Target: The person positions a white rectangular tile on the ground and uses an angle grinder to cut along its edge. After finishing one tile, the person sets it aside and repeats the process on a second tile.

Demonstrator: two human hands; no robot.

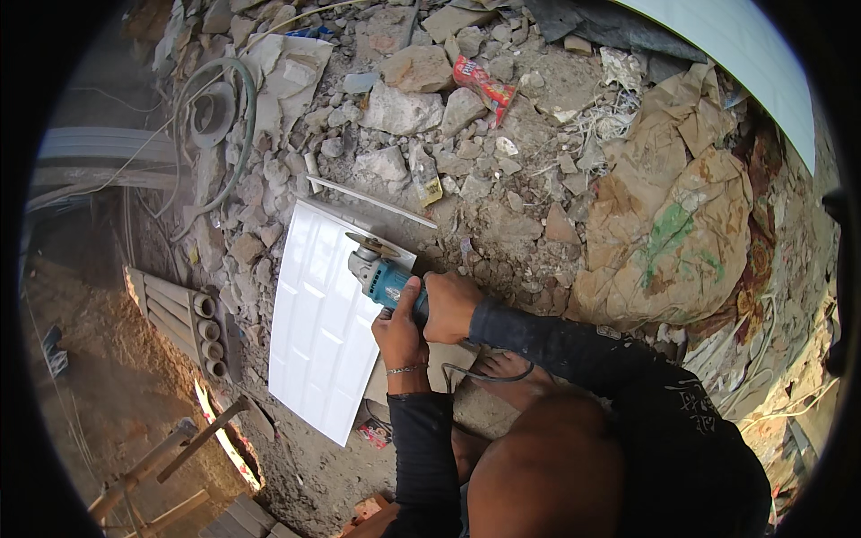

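Note:
Both my hands are closed around a teal angle grinder (387,285) with a grey metal head. My left hand (401,335) wraps its body from below, thumb along the side. My right hand (451,307) grips the rear end, which it mostly hides. The cutting disc (375,245) points away from me, near the far right corner of a glossy white panel (314,336) with raised rectangles. Whether the disc touches the panel, I cannot tell. A dark cord (493,377) loops beside my bare foot (520,375).
Broken stones (404,109) and dirt cover the ground ahead. A thin white strip (375,202) lies beyond the panel. Crumpled brown paper (664,233) and a red wrapper (484,88) lie to the right. Several pipes (175,314) and a coiled hose (249,134) are on the left.

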